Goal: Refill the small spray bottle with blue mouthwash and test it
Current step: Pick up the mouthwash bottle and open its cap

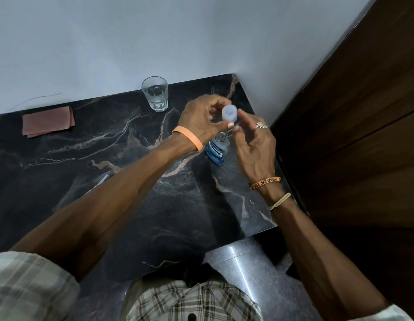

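Observation:
A blue mouthwash bottle (216,152) stands on the black marble counter (113,147) near its right edge, with its neck hidden behind my hands. Just above it, my left hand (202,120) pinches a translucent white cap (229,113) between thumb and fingers. My right hand (255,144) is close on the cap's right side, fingers spread, its index fingertip at the cap's edge. A small pale object (103,179) lies on the counter, mostly hidden under my left forearm; I cannot tell whether it is the spray bottle.
A glass of water (155,93) stands at the back by the wall. A folded pink cloth (48,121) lies at the back left. A dark wooden panel (352,135) rises right of the counter. The counter's front edge is near my body.

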### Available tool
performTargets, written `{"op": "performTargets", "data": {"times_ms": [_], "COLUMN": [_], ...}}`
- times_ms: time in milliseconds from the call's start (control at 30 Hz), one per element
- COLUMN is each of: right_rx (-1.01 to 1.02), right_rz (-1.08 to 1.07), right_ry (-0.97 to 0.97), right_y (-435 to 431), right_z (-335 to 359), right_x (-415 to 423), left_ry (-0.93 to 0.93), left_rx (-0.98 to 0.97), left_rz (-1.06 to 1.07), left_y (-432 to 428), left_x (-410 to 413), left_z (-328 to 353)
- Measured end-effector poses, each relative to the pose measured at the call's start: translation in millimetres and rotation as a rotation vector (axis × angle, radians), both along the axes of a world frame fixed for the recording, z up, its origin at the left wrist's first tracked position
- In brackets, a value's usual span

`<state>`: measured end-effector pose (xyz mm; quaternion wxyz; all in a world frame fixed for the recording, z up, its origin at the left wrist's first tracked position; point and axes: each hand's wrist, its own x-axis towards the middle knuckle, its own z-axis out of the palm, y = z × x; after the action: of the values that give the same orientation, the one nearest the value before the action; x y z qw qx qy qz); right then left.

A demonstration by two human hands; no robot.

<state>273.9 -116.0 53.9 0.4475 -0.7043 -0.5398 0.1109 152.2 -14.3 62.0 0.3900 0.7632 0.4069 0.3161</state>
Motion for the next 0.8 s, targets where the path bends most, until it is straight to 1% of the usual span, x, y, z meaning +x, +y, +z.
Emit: {"op": "performTargets", "data": {"times_ms": [100, 200, 333, 400, 600, 800], "right_rx": [0.066, 0.078, -0.060, -0.148, -0.349, -0.470], "right_rz": [-0.080, -0.187, -0.254, -0.271, -0.290, -0.240], "right_ry": [0.043, 0.132, 0.240, 0.235, 0.239, 0.197], "right_y": [-12.6, -35.7, -71.5, -87.9, -116.8, -128.0], "right_z": [7.0, 1.2, -26.2, -42.9, -88.9, -117.9], "right_x": [8.0, 22.5, 42.0, 46.9, 48.6, 43.6], "left_ry": [-0.010, 0.013, 0.086, 0.157, 0.282, 0.377], "left_rx": [0.048, 0.013, -0.068, -0.100, -0.256, -0.287], "left_rz": [0.003, -0.059, -0.105, -0.107, -0.129, -0.127], "left_y": [-14.7, -38.6, -76.4, -93.5, -126.2, -141.7], "left_x": [16.9, 38.5, 60.0, 65.1, 69.6, 68.8], "left_z": [11.2, 2.5, -38.4, -60.5, -106.6, -136.9]}}
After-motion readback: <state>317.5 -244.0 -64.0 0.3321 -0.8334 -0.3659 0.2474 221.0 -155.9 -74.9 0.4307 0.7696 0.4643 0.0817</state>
